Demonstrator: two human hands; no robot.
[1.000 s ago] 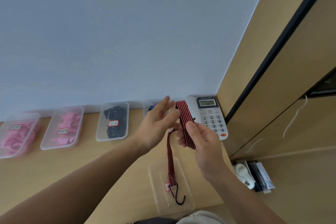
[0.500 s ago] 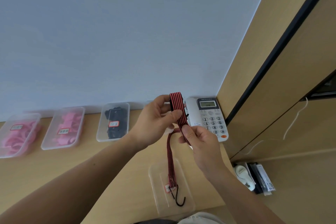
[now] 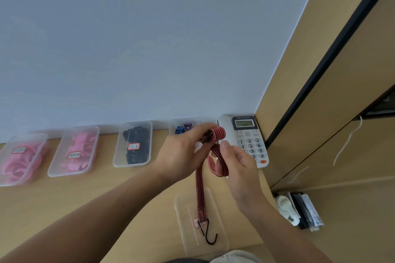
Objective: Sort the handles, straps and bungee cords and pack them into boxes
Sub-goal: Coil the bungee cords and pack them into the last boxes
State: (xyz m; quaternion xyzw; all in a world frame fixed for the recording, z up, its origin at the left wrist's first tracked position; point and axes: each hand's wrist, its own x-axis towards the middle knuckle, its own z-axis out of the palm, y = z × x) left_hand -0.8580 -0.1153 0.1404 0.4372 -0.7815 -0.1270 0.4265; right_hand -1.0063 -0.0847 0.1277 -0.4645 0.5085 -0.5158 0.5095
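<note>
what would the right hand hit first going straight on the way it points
Probably the rolled end of the bungee cord in the left hand, just beyond the right hand; depth is unclear.

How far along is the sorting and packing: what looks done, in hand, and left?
Done: the far-left box and second box hold pink pieces, the third box black ones, the fourth box blue and purple ones. In hand: left hand and right hand roll the striped bungee cord, hook at the near box. Left: pack it there.
</note>
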